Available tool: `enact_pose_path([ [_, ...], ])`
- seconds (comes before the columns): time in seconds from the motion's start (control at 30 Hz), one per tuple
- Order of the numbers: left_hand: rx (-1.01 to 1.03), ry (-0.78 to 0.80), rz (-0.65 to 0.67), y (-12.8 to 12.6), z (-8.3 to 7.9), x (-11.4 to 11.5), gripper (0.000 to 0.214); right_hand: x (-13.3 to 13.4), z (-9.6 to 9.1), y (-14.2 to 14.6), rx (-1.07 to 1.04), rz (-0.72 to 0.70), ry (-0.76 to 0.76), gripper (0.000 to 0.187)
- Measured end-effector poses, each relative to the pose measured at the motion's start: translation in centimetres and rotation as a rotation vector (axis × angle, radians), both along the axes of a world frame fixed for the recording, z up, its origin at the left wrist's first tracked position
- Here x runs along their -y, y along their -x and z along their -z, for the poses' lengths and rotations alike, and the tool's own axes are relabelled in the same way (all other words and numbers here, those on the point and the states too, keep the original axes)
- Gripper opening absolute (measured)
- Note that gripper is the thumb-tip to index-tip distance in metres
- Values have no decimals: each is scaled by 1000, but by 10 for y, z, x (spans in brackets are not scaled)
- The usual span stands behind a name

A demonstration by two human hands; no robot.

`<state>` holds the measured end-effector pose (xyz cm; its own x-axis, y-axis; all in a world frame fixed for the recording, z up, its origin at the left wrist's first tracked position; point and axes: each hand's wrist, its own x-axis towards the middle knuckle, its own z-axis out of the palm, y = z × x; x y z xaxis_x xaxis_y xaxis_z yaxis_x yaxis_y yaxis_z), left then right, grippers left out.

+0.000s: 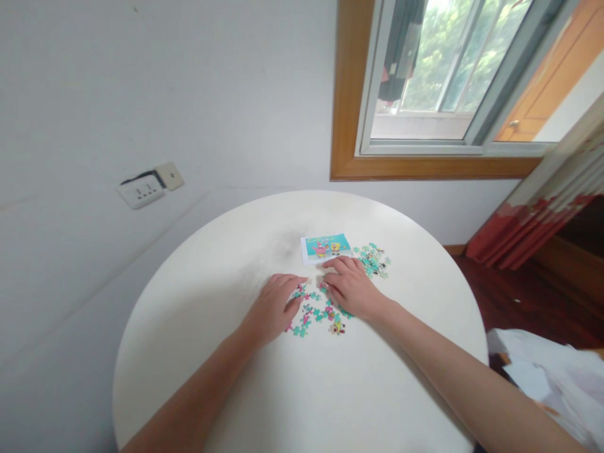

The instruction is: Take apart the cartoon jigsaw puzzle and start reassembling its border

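Small jigsaw puzzle pieces (pixel 317 314) in teal, pink and yellow lie loose between my hands on the white round table (pixel 226 251). My left hand (pixel 276 307) rests at the left edge of these pieces. Its fingers stretch to the right and its thumb is apart from them. On the other side, my right hand (pixel 352 286) lies over some pieces, fingers spread and pointing left. A piece shows close to its fingertips; whether they touch it, I cannot tell. Beyond the hands lies a picture card (pixel 325 246) with pink and yellow cartoon figures on teal.
More teal pieces (pixel 374 259) sit in a pile right of the card. Behind the table is a white wall with a socket (pixel 141 190) and a wood-framed window (pixel 344 168). A curtain (pixel 523 220) and white bags (pixel 557 371) are at the right.
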<state>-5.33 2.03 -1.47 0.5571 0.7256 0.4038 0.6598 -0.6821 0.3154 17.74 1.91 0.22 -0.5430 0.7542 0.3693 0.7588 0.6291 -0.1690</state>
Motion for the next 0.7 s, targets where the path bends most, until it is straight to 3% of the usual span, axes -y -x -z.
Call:
enact_pose_path([
  [0.37,17,9,-3,0,0,1,33,-2,-2,0,41,65,-68,20],
  [0.53,30,10,4,0,1,0,35,-2,-3,-4,-9,94,-33,20],
  [0.7,29,18,-1,-1,0,1,35,-1,-3,-9,-26,47,24,31],
])
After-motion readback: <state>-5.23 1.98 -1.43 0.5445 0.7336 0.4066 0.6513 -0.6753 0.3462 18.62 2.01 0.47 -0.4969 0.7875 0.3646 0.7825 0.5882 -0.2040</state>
